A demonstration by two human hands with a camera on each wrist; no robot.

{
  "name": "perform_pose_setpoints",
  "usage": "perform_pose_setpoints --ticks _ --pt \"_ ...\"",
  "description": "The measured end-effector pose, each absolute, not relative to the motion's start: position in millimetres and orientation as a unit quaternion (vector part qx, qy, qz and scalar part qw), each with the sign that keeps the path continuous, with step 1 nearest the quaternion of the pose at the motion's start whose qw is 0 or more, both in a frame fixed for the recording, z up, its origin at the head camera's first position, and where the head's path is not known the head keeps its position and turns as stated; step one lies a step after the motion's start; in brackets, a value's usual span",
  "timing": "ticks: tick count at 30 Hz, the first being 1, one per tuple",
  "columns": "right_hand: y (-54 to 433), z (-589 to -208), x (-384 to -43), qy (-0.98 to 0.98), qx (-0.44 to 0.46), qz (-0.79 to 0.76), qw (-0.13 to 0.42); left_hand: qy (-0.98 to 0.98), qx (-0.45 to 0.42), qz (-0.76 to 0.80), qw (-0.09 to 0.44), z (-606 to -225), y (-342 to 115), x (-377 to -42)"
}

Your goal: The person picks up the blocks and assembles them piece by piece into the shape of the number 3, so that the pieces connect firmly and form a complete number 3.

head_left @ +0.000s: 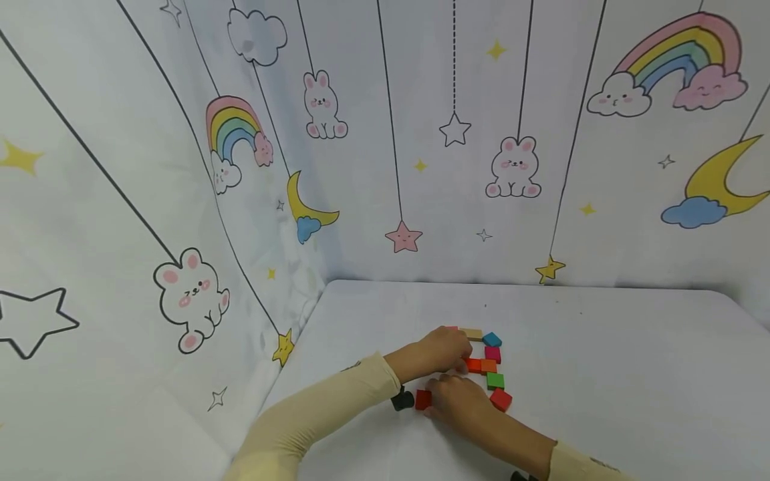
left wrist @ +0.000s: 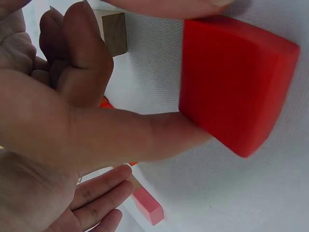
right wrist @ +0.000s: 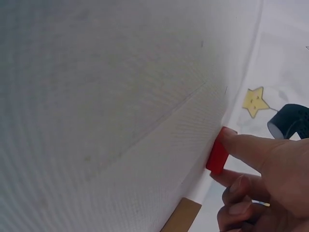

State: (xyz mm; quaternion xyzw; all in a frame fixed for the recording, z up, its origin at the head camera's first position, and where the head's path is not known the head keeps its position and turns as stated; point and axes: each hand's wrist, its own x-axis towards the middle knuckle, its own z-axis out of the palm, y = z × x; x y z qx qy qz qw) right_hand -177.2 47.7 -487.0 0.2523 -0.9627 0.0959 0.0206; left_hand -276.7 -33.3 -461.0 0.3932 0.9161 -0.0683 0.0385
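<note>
In the head view my right hand reaches in from the right and pinches a red block between thumb and a finger. Up close in the left wrist view, that red block stands between the two fingertips, other fingers curled back. Farther off, my left hand has its fingertips right at two orange-red blocks in the row. Three of its fingers show stretched out near a pink block in the left wrist view. Its thumb and index finger are hidden there, so I cannot tell whether they grip a block.
Beside the hands, a tan block, a blue block, a crimson block, a green block and another red block form a bent line on the white table. A black wrist camera sits close to the pinched block.
</note>
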Motion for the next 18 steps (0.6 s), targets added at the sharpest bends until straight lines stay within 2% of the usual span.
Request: perform_pose_setpoints --ticks 18 --pt "60 -484 -177 -0.966 0.231 0.115 0.003 0.919 0.390 -0.031 0.051 -461 -35 -277"
